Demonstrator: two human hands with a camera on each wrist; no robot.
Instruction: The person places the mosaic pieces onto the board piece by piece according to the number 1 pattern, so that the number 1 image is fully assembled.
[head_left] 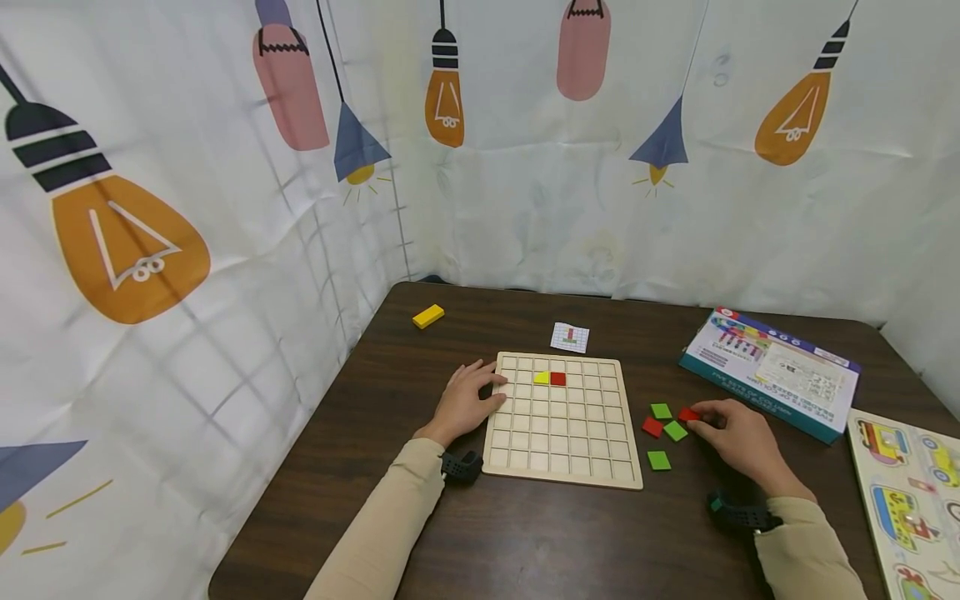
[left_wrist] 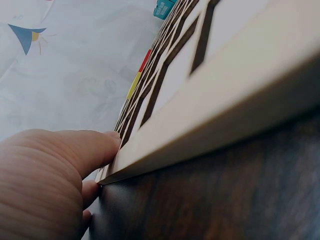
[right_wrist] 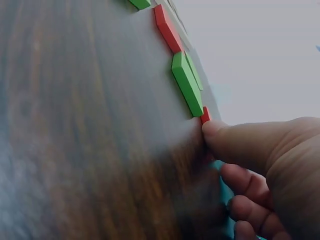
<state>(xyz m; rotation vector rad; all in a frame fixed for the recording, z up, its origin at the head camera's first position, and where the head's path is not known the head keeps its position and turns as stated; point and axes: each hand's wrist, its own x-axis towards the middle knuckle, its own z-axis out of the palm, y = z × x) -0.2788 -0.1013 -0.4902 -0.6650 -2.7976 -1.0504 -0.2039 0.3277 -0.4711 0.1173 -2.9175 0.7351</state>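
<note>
A wooden grid board (head_left: 562, 479) lies on the dark table, with a yellow piece (head_left: 542, 377) and a red square tile (head_left: 558, 379) side by side in its upper cells. At the board's left edge rests my left hand (head_left: 467, 398), its thumb touching the rim in the left wrist view and the fingers loosely spread. Right of the board, my right hand (head_left: 738, 437) pinches another red tile (head_left: 687, 414) between thumb and fingers, low over the table. Beside it lie a loose red tile (head_left: 652, 427) and several green tiles (head_left: 658, 460).
A small printed pattern card (head_left: 570, 337) lies behind the board. Further left is a yellow block (head_left: 428, 317). A teal-sided game box (head_left: 772, 371) stands at the back right, with a picture puzzle board (head_left: 907, 500) at the right edge. Printed curtains surround the table.
</note>
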